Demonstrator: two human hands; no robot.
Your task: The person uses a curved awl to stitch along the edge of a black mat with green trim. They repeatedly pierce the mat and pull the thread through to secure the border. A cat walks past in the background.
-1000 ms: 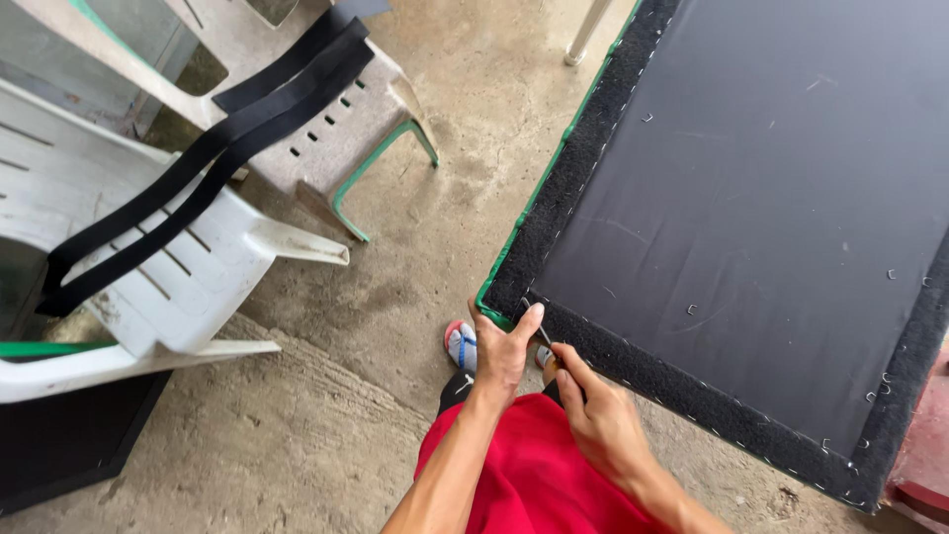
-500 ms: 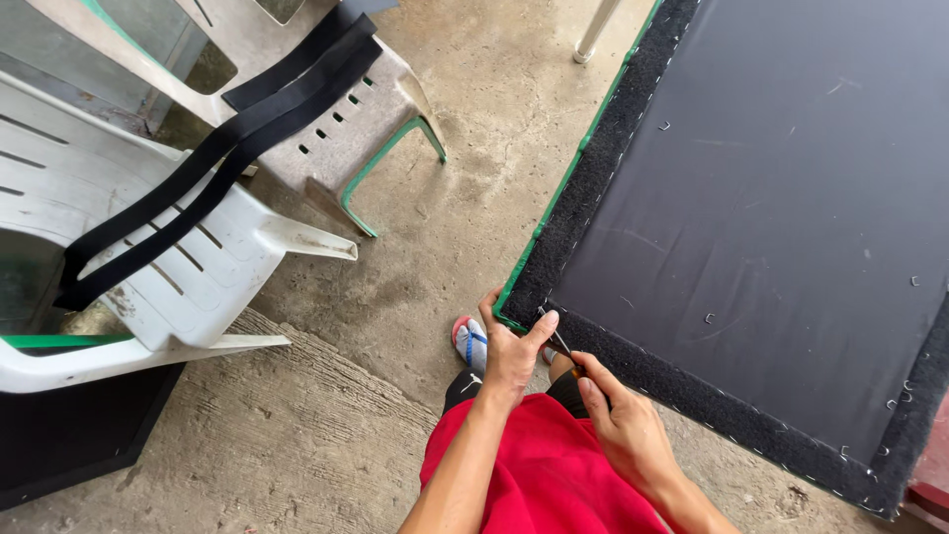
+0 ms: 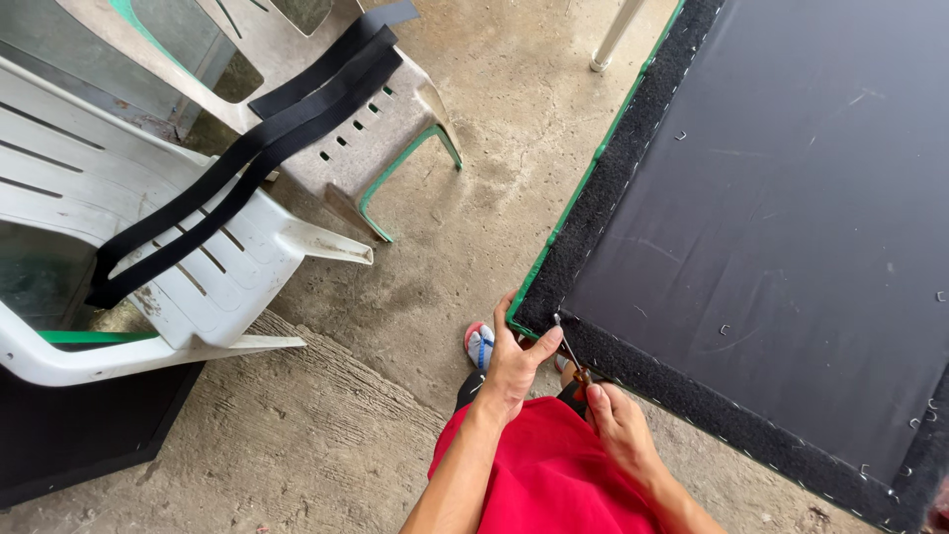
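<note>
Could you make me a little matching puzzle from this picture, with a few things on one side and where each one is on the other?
Things:
1. black straps
2. left hand
3. right hand
4. staples

Places:
A. holding a thin tool near the board's corner
B. scattered in the dark fabric of the board
C. draped over the white plastic chairs
D. gripping the green-edged corner of the board

Pairs: 1-C, 2-D, 3-A, 4-B
</note>
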